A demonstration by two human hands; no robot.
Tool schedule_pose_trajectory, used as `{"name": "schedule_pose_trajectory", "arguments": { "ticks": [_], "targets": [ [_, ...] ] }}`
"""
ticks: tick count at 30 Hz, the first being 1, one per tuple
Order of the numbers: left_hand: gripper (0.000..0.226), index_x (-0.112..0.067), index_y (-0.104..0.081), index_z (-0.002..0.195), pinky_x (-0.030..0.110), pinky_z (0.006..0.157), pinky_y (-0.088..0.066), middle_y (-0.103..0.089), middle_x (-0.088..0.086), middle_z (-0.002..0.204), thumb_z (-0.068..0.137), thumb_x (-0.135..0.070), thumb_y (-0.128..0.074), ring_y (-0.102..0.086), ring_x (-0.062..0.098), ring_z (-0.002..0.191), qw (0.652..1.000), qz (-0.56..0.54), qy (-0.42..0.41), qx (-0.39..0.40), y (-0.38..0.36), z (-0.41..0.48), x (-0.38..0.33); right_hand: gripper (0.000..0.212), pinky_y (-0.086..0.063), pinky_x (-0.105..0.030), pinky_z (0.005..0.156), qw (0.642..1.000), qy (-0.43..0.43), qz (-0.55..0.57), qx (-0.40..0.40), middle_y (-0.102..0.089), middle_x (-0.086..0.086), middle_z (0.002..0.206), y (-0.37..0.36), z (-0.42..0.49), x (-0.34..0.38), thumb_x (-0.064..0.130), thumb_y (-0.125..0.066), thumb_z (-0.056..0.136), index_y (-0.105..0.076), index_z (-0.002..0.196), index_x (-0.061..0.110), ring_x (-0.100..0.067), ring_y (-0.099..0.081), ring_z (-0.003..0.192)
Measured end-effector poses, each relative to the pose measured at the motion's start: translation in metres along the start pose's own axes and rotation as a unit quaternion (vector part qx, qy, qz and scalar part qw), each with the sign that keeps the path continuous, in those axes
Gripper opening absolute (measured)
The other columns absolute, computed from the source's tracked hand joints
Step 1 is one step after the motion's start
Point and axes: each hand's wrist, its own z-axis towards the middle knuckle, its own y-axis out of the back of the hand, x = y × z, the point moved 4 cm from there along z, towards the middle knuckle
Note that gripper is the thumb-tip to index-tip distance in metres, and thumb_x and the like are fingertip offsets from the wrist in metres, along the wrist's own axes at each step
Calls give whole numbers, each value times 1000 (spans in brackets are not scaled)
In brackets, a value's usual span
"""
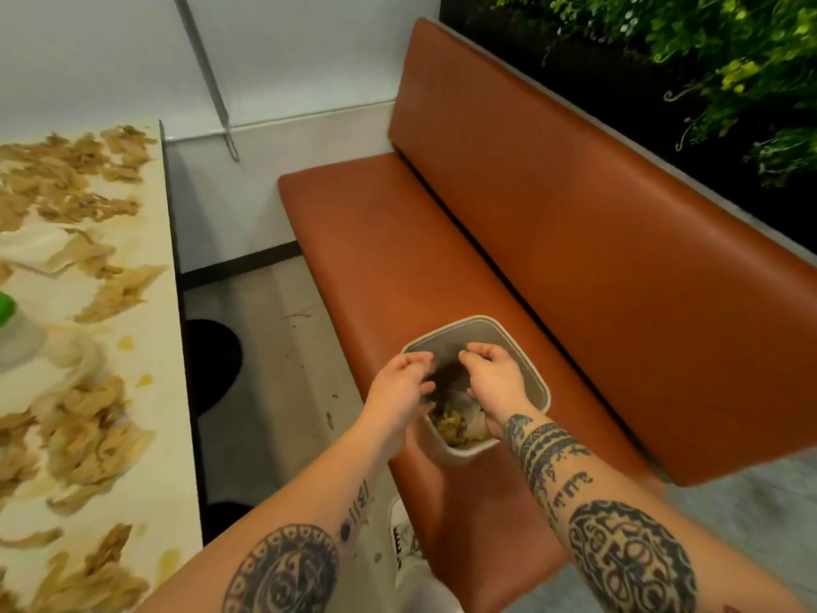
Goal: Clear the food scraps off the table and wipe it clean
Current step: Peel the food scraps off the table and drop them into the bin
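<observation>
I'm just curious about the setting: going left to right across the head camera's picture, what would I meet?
Table strewn with food scraps → floor → left hand → right hand → brown bench backrest → green plants.

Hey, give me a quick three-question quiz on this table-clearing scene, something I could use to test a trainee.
1. True or false: the bin stands on the floor.
2. Multiple choice: where are the left hand and the right hand? A) gripping a cloth B) held over the open bin C) flat against the wall
3. Fill in: most of the food scraps lie on the ____.

Key:
1. False. It sits on the bench seat.
2. B.
3. The table. Only a small heap is in the bin.
</observation>
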Motion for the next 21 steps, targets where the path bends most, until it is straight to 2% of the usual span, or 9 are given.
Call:
{"name": "schedule_pose_trajectory", "arguments": {
  "ticks": [3, 5, 8, 11, 14, 17, 21],
  "targets": [
    [17, -19, -66, 110, 37, 74, -50, -71, 4, 104, 102, -17, -51, -63, 14, 75, 999, -5, -28, -27, 25, -21, -5, 9, -55, -48, 97, 999, 26, -12, 22, -68, -4, 111, -18, -23, 14, 28, -63, 96, -65, 105, 29, -23, -65, 105],
    [18, -20, -66, 108, 35, 74, -50, -72, 2, 103, 102, -16, -50, -63, 14, 76, 998, 0, -44, -43, 50, -39, -7, 5, -57, -46, 92, 998, 51, -15, 44, -70, -3, 103, -38, -45, 26, 25, -64, 96, -64, 99, 29, -21, -66, 97],
    [20, -19, -67, 109, 33, 75, -50, -73, 0, 104, 102, -14, -49, -64, 17, 81, 995, 4, -64, -71, 94, -70, -10, 7, -54, -37, 70, 993, 72, -7, 97, -69, -5, 92, -74, -83, 39, 19, -63, 97, -64, 97, 25, -16, -63, 77],
    [20, -22, -66, 104, 30, 67, -48, -73, -1, 104, 101, -14, -48, -63, 17, 78, 990, -2, -89, -111, 148, -110, -7, 8, -47, -28, 59, 984, 83, -2, 157, -67, -6, 92, -119, -134, 44, 15, -61, 98, -63, 102, 22, -12, -61, 76],
    [19, -22, -65, 102, 26, 60, -45, -72, 1, 103, 100, -12, -49, -60, 17, 73, 983, -17, -103, -153, 202, -147, 3, 15, -47, -23, 57, 973, 107, -14, 206, -65, -4, 95, -155, -188, 46, 14, -59, 99, -64, 113, 16, -12, -60, 81],
    [19, -21, -66, 103, 27, 61, -43, -70, 0, 99, 99, -11, -50, -59, 16, 71, 973, -39, -110, -197, 254, -189, 17, 15, -48, -27, 64, 957, 117, -31, 262, -65, -4, 100, -188, -243, 44, 15, -57, 101, -62, 115, 15, -12, -59, 84],
    [18, -21, -68, 107, 28, 63, -44, -73, 2, 107, 98, -13, -53, -61, 16, 75, 959, -42, -110, -259, 310, -237, 44, 17, -50, -28, 68, 936, 120, -57, 325, -66, -4, 107, -222, -300, 34, 18, -58, 100, -61, 116, 17, -13, -61, 89]
  ]
}}
